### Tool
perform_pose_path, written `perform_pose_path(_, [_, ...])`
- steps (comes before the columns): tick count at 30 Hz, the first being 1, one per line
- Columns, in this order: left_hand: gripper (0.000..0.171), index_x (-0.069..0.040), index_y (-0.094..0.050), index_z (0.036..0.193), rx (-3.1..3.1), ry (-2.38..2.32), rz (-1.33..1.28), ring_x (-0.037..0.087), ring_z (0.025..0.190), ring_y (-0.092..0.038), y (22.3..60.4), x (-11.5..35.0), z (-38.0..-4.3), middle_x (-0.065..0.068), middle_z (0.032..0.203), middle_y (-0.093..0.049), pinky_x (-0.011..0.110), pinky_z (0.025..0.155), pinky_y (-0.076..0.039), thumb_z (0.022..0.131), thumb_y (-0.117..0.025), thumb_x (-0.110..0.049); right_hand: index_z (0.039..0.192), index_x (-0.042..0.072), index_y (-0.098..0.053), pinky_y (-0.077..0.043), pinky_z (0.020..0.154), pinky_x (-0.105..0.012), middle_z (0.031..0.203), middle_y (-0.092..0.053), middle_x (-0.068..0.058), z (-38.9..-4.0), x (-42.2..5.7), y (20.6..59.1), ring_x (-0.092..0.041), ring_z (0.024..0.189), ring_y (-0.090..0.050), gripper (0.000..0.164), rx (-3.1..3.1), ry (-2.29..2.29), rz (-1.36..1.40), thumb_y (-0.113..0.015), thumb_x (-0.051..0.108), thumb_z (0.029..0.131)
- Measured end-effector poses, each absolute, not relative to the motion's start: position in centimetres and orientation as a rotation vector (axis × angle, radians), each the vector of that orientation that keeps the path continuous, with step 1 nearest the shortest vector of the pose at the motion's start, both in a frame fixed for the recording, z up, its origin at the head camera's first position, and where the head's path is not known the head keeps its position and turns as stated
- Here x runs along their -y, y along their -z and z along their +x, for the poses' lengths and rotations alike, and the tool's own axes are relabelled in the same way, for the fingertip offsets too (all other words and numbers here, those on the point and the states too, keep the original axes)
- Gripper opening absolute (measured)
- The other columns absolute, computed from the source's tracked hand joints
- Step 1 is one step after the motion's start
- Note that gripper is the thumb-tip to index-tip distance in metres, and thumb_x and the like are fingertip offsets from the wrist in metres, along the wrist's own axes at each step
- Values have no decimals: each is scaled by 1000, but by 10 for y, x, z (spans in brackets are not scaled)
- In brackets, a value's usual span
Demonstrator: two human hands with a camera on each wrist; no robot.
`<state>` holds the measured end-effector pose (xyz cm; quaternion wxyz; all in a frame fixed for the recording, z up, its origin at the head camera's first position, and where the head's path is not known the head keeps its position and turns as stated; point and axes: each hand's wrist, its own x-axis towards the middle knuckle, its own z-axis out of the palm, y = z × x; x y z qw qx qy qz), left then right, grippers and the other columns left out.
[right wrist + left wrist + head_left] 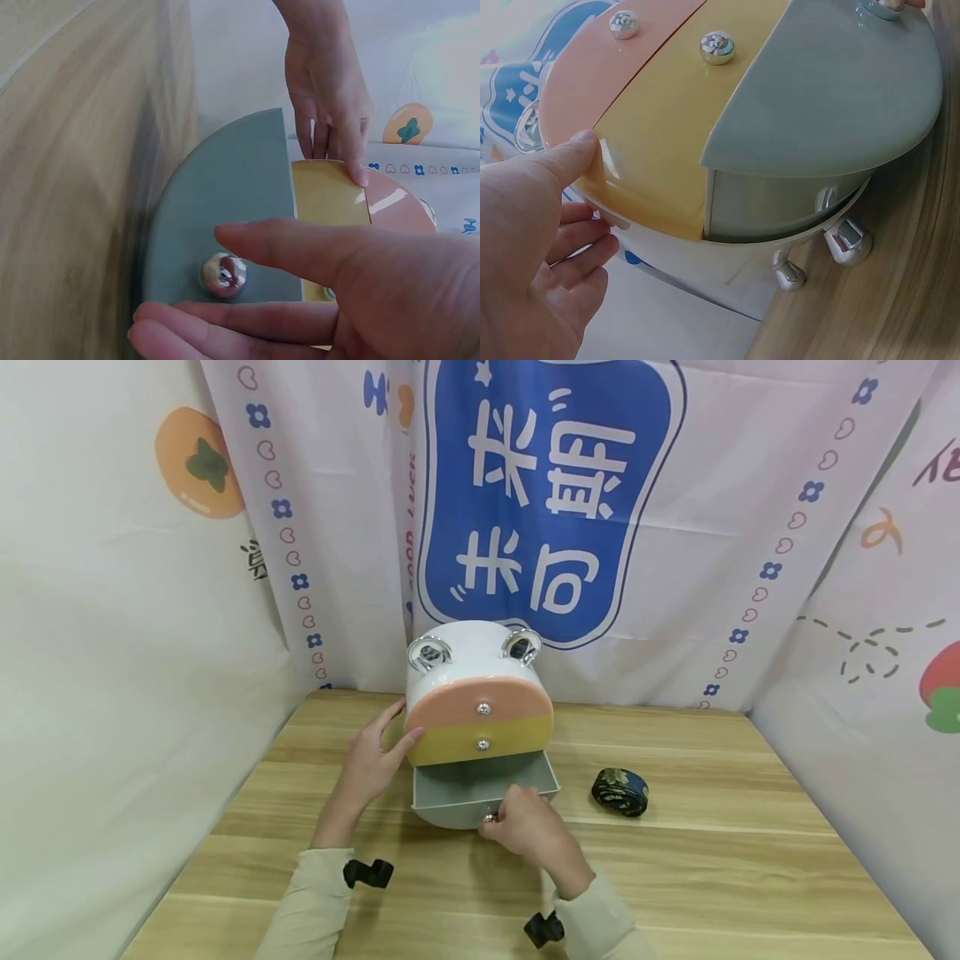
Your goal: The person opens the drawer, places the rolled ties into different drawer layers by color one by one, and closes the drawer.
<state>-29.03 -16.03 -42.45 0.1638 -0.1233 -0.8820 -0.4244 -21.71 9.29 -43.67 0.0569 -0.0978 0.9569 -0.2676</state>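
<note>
A rounded small drawer cabinet (480,647) has a white body, silver eye-like rings and pink, yellow and grey-green drawers. Its lowest, grey-green drawer (450,814) is pulled out and looks empty inside. My right hand (528,822) is at that drawer's front, thumb and fingers about its silver knob (223,274). My left hand (371,764) steadies the cabinet's left side. Its thumb (577,154) rests on the front edge by the pink and yellow drawers, the other fingers (581,244) loosely bent along the white side.
A rolled dark ribbon with a floral pattern (620,792) lies on the wooden table (712,843), right of the cabinet. Printed cloth (360,485) hangs close behind the cabinet, and white cloth walls stand on both sides. Silver feet (849,241) support the cabinet.
</note>
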Motion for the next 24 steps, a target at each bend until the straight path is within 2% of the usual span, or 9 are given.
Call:
perform_pose_path(6, [72,-24,-38,148,2523,1210,-348,33,142,-38,425,160,-291,5,154,-40,56,115,-33,89,-54,-62,42,20,-39,-23,38,-20,38,-28,12,-214,-105,428,-5,38,-28,55,-2829,828,-362,-72,37,84])
perform_pose_path(9, [73,-22,-38,149,2517,1199,-350,34,142,-39,427,161,-292,5,154,-40,56,115,-34,90,-54,-62,45,17,-53,-29,39,-21,40,-39,11,-212,-114,422,-5,40,-35,48,-2815,845,-417,-72,37,84])
perform_pose_path(13, [73,-22,-38,149,2515,1211,-348,34,142,-38,429,161,-292,5,154,-40,58,115,-33,89,-55,-61,66,14,-73,-42,46,-24,57,-63,7,-212,-134,414,-7,51,-50,28,-2814,889,-502,-73,35,84])
perform_pose_path(17, [73,-22,-38,149,2517,1219,-340,35,142,-38,428,162,-291,5,155,-39,59,114,-33,89,-54,-62,81,15,-75,-52,56,-24,74,-72,3,-215,-157,406,-7,64,-61,18,-2809,970,-560,-73,32,85])
perform_pose_path(20, [74,-21,-38,149,2517,1210,-351,34,142,-38,426,162,-291,5,155,-39,58,115,-33,90,-54,-62,91,13,-75,-55,62,-22,83,-73,2,-219,-178,400,-7,73,-66,18,-2821,1032,-543,-73,31,86])
perform_pose_path(24, [74,-21,-38,149,2525,1223,-356,32,143,-37,425,161,-290,4,155,-39,55,116,-34,89,-54,-62,109,9,-71,-57,73,-22,95,-73,0,-225,-211,396,-9,85,-68,31,-2848,1072,-552,-70,32,88])
